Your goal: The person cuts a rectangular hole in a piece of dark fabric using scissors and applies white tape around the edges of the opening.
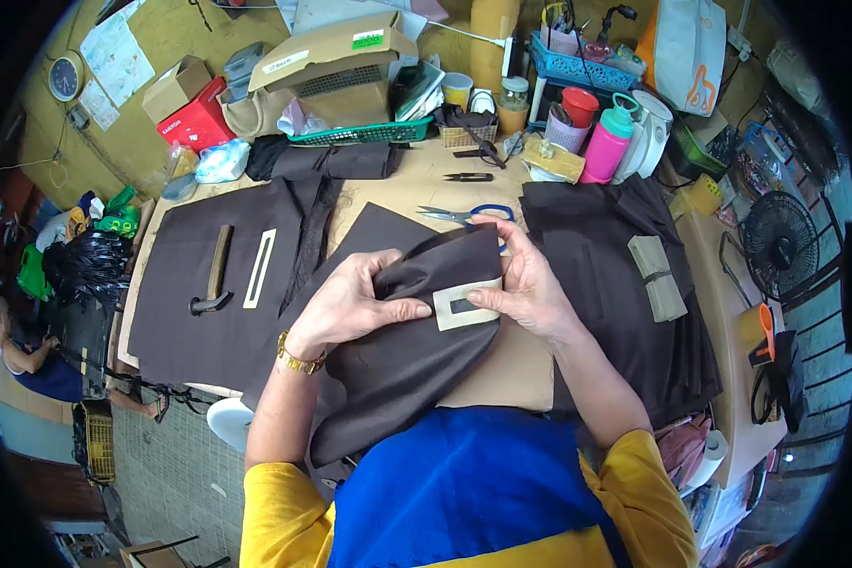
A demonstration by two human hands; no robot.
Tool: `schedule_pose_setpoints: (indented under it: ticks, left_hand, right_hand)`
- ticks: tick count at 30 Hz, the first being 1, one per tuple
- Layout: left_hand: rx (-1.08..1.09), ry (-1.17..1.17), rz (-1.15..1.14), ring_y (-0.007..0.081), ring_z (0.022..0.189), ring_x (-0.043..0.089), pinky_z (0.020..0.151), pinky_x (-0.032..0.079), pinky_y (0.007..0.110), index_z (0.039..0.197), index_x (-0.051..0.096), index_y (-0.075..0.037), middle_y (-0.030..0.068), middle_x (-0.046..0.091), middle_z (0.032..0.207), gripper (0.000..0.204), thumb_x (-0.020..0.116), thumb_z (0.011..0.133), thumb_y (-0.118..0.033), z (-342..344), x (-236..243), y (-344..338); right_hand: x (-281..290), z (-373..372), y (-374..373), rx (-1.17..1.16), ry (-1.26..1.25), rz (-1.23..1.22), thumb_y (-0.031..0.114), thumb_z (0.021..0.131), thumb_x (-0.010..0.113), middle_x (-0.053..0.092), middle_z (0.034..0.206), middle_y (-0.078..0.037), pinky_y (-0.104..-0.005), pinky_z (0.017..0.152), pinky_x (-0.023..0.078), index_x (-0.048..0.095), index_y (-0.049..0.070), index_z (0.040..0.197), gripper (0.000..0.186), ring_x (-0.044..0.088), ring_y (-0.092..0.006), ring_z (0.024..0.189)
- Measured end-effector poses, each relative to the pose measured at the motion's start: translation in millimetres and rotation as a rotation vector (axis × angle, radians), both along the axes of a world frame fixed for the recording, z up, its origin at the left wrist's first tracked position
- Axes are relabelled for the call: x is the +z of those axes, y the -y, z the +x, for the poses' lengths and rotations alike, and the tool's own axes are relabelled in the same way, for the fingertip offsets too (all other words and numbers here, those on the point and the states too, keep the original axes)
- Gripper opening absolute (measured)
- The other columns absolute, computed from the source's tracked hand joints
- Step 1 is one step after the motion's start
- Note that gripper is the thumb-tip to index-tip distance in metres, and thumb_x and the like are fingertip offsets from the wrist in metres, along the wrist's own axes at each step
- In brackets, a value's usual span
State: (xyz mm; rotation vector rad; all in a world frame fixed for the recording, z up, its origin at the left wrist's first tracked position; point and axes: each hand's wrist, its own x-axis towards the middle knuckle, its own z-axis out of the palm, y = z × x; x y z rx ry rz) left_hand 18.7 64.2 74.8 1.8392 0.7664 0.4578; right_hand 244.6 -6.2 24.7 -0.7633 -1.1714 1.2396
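A dark brown fabric piece (398, 360) lies in front of me on the table, its top folded over. My left hand (350, 298) pinches the folded fabric with thumb against a pale rectangular frame-shaped template (466, 305) laid on the cloth. My right hand (525, 284) holds the template's right end and the fabric edge under it. Blue-handled scissors (469, 215) lie just beyond my right hand.
A hammer (216, 273) and a second pale template (259, 269) rest on brown fabric (175, 312) at left. A stack of dark fabric (615, 284) with a folded strip (657, 276) lies at right. Small black snips (469, 177), cups, a pink bottle (606, 142) and baskets crowd the back. A fan (781, 246) stands at right.
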Motion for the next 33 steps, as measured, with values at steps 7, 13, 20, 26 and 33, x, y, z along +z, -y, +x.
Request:
schedule_pose_setpoints:
  ticks: [7, 13, 20, 26, 33]
  left_hand:
    - [0.087, 0.071, -0.061, 0.0079, 0.080, 0.057, 0.076, 0.049, 0.027, 0.101, 0.064, 0.006, 0.0058, 0.069, 0.086, 0.046, 0.085, 0.071, -0.021, 7.9, -18.9, 6.2]
    - [0.165, 0.214, 0.011, 0.0048, 0.078, 0.054, 0.071, 0.047, 0.024, 0.096, 0.066, 0.003, 0.0019, 0.068, 0.086, 0.033, 0.083, 0.072, -0.011, 8.1, -32.6, 5.7]
    - [0.197, 0.173, -0.132, 0.0031, 0.070, 0.050, 0.061, 0.044, 0.023, 0.085, 0.067, 0.003, 0.0001, 0.064, 0.078, 0.024, 0.083, 0.073, -0.012, 1.5, -37.8, 4.0]
    - [0.298, 0.299, 0.129, 0.0019, 0.068, 0.051, 0.063, 0.045, 0.022, 0.087, 0.069, 0.004, -0.0022, 0.066, 0.071, 0.021, 0.080, 0.075, -0.010, 10.3, -33.7, 14.5]
    - [0.251, 0.054, 0.171, 0.0006, 0.071, 0.055, 0.063, 0.047, 0.020, 0.088, 0.071, 0.001, -0.0013, 0.069, 0.078, 0.017, 0.080, 0.075, -0.006, 1.3, -29.6, 16.1]
  right_hand:
    - [-2.8, -3.9, 1.7, 0.020, 0.030, -0.001, -0.010, 0.078, 0.069, 0.056, 0.120, -0.017, -0.0322, 0.090, 0.050, 0.023, 0.005, 0.141, 0.080, 0.059, -0.0209, 0.109]
    - [-10.0, -8.2, 0.3, -0.036, -0.003, 0.002, -0.009, 0.078, 0.070, 0.056, 0.120, -0.018, -0.0331, 0.091, 0.050, 0.023, 0.005, 0.139, 0.079, 0.058, -0.0216, 0.110]
    - [-10.3, -14.7, 3.3, -0.063, -0.034, -0.009, -0.007, 0.079, 0.071, 0.057, 0.120, -0.017, -0.0337, 0.094, 0.049, 0.027, 0.004, 0.136, 0.073, 0.058, -0.0209, 0.110]
    - [-12.2, -17.9, 2.3, -0.109, -0.022, 0.040, -0.008, 0.080, 0.069, 0.055, 0.120, -0.016, -0.0333, 0.094, 0.049, 0.029, 0.004, 0.136, 0.070, 0.057, -0.0200, 0.110]
    - [-13.9, -18.8, 4.3, -0.074, -0.079, -0.005, -0.010, 0.081, 0.065, 0.055, 0.120, -0.017, -0.0325, 0.094, 0.049, 0.028, 0.003, 0.137, 0.069, 0.056, -0.0190, 0.110]
